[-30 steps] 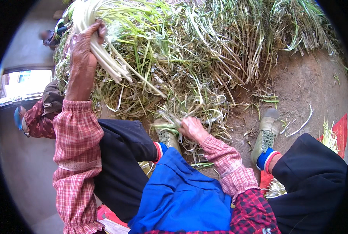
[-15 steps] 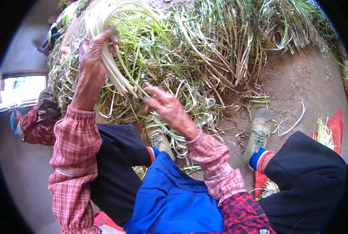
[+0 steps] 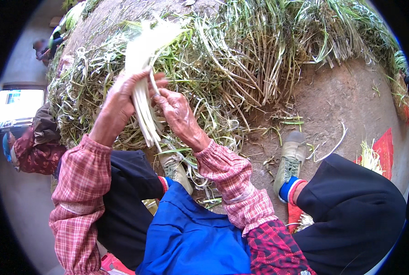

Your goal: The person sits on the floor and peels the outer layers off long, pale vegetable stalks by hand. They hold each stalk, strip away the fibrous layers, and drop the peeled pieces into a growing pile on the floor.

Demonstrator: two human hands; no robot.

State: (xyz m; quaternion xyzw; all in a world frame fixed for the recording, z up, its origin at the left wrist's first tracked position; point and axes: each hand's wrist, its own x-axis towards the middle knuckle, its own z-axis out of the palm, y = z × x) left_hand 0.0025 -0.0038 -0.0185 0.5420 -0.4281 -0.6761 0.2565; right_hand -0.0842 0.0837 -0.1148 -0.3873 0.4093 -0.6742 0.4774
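The left hand point(image 3: 122, 103), upper centre-left of the frame, has its grip clenched around a bundle of pale stalks point(image 3: 142, 73). The bundle stands roughly upright, its whitish-green tops fanning above the fist and its pale lower ends hanging below it. The right hand point(image 3: 177, 112) lies just beside it at centre, its grip pinching a single strand at the bundle's side. Both forearms wear red plaid sleeves point(image 3: 81, 183). Behind the hands, a large heap of green and straw-coloured stalks point(image 3: 259, 50) fills the upper frame, spread over a bare dirt floor point(image 3: 351, 101). A blue apron point(image 3: 190, 233) covers the lap at lower centre. Two grey shoes point(image 3: 289, 162) rest on the dirt. Another seated person point(image 3: 32, 146) appears at the left edge.
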